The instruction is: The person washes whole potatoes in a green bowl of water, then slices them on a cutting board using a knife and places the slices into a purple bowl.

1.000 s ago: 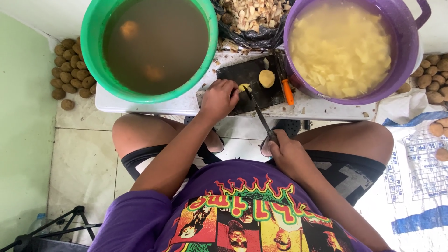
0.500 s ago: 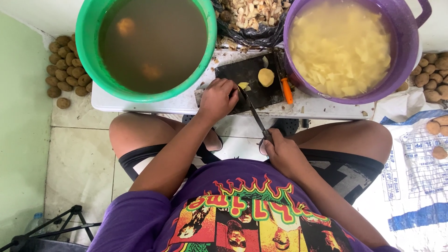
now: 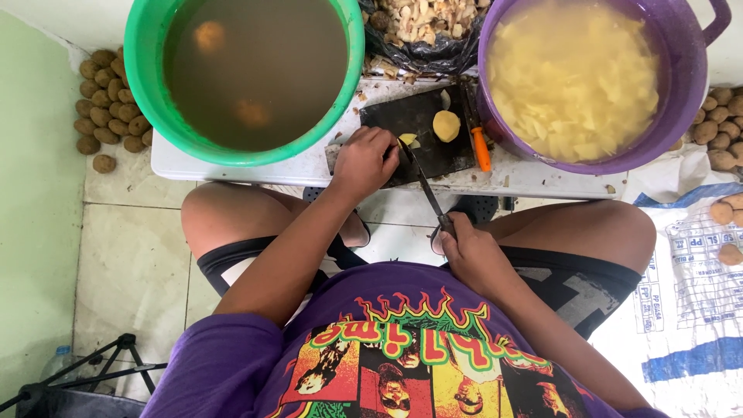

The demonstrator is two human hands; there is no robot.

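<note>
- Two hands are working over a dark cutting board [image 3: 422,116] that is lying on a white table [image 3: 232,161] between two big tubs.
- The left hand [image 3: 364,159] is resting on the near left part of the board, its fingers curled down and pressing on a small pale potato piece [image 3: 408,140], which is mostly hidden under the fingertips.
- The right hand [image 3: 474,255] is sitting well back from the board, above the lap, closed in a fist around the handle of a knife [image 3: 424,179].
- The knife's long blade is reaching forward from that hand, and its tip is lying right at the potato piece, just beside the left fingertips.
- A peeled potato half [image 3: 446,125] is lying on the board just beyond and to the right of the piece being cut, apart from both hands.
- An orange-handled peeler [image 3: 479,144] is lying along the right edge of the board, beside the purple tub [image 3: 689,85].
- The purple tub is holding pale cut potato pieces in water, and the green tub [image 3: 147,85] on the left is holding murky water with a few potatoes in it.
- A dark bag of peelings [image 3: 426,27] is sitting behind the board.
- Many unpeeled potatoes [image 3: 104,108] are lying heaped on the floor at the left.
</note>
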